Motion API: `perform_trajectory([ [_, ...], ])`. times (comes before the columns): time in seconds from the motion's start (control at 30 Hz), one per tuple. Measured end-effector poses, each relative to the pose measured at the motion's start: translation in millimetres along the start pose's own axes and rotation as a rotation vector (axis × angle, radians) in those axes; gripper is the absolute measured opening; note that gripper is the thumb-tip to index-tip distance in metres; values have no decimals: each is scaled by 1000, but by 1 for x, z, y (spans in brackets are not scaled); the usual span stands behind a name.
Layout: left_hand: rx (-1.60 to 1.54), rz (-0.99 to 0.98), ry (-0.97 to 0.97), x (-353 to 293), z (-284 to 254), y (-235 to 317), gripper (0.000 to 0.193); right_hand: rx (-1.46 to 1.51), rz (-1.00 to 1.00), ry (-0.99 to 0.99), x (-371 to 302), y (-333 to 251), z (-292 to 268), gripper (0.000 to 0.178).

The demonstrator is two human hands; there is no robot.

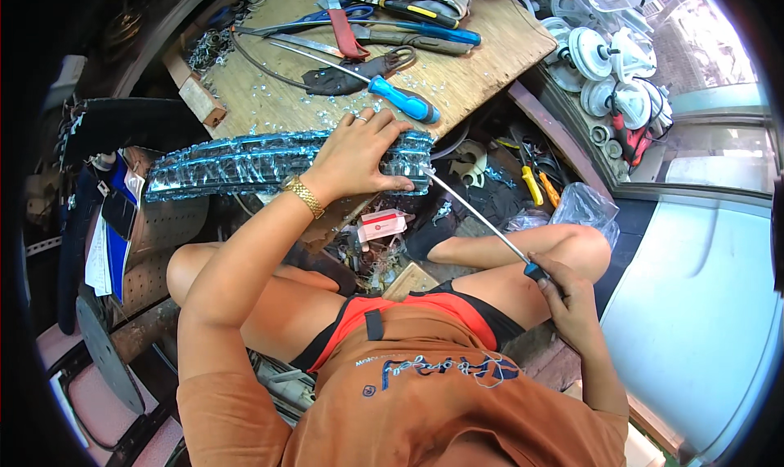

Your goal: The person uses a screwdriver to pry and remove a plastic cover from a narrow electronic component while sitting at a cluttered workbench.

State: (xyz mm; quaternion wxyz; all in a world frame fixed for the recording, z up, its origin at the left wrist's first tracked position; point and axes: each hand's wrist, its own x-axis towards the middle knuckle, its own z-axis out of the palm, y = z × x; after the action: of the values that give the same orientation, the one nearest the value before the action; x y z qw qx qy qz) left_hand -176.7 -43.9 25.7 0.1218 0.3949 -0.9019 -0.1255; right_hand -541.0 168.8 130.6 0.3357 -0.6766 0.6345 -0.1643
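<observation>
A long, dark block with a shiny, bluish, ridged surface (237, 169) lies crosswise at the near edge of the workbench; its exact kind I cannot make out. My left hand (359, 157) is closed over its right part, fingers across the top and thumb along the near side. A gold watch is on that wrist. My right hand (567, 295), above my right knee, is closed round the dark handle of a long screwdriver (482, 215). The thin shaft slants up and left, and its tip meets the block's right end. Whether the tip is inside is hidden.
On the wooden bench (498, 59) lie a blue-handled screwdriver (404, 100), a red-handled tool (347, 34), scissors and metal bits. Pliers (532, 185) and a plastic bag (586, 210) are at right, below white round parts (590, 52). A small box (382, 224) lies between my legs.
</observation>
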Motion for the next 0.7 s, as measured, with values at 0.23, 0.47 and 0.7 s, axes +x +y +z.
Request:
perform_trajectory([
  [0.23, -22, 2, -11, 0, -1, -4, 93, -263, 35, -132, 27, -42, -28, 43],
  [0.47, -76, -4, -46, 3, 0, -2, 92, -493, 28, -263, 52, -66, -44, 44],
  [0.7, -49, -2, -23, -2, -3, -7, 95, 684, 617, -349, 27, -13, 8, 43],
])
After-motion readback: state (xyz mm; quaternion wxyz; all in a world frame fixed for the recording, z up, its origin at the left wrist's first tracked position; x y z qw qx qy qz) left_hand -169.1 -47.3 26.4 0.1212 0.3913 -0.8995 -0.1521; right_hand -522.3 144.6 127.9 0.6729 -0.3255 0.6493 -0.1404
